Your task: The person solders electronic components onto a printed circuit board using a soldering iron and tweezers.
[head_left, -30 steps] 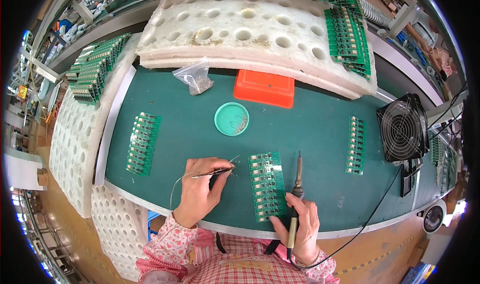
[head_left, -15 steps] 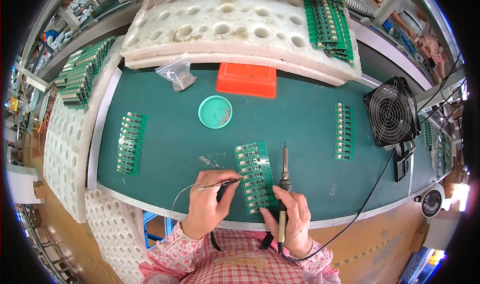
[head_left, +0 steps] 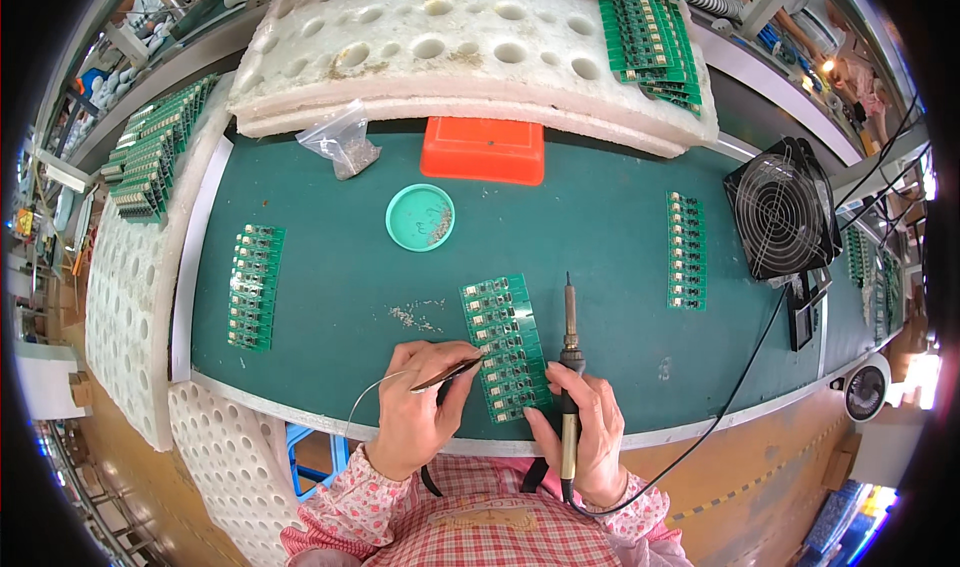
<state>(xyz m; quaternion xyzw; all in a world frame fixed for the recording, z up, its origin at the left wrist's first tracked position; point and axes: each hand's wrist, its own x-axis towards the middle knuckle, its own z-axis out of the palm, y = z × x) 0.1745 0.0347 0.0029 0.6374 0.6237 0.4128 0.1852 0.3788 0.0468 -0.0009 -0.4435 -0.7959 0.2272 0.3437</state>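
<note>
On the green mat lies a green circuit board panel [head_left: 505,352] with rows of small parts, directly between my hands. My left hand [head_left: 420,407] pinches metal tweezers [head_left: 440,375], whose tip reaches the panel's left edge. A thin wire [head_left: 362,395], probably solder, loops out of the same hand. My right hand [head_left: 590,432] is closed round a soldering iron [head_left: 570,367], its tip pointing away from me and clear of the board. The right thumb is close to the panel's lower right corner. Tiny loose parts [head_left: 412,317] are scattered left of the panel.
A turquoise dish [head_left: 392,229] with tiny parts, a clear bag [head_left: 342,145] and a red box [head_left: 482,152] stand farther back. More panels lie left [head_left: 255,287] and right [head_left: 687,252]. A black fan [head_left: 780,212] stands right. White foam blocks [head_left: 400,87] line the back; the iron's cord [head_left: 725,412] trails right.
The whole view has shifted slightly. The tweezers have tilted more in my left hand. My right hand still holds the iron, the thumb slightly shifted at the panel's corner.
</note>
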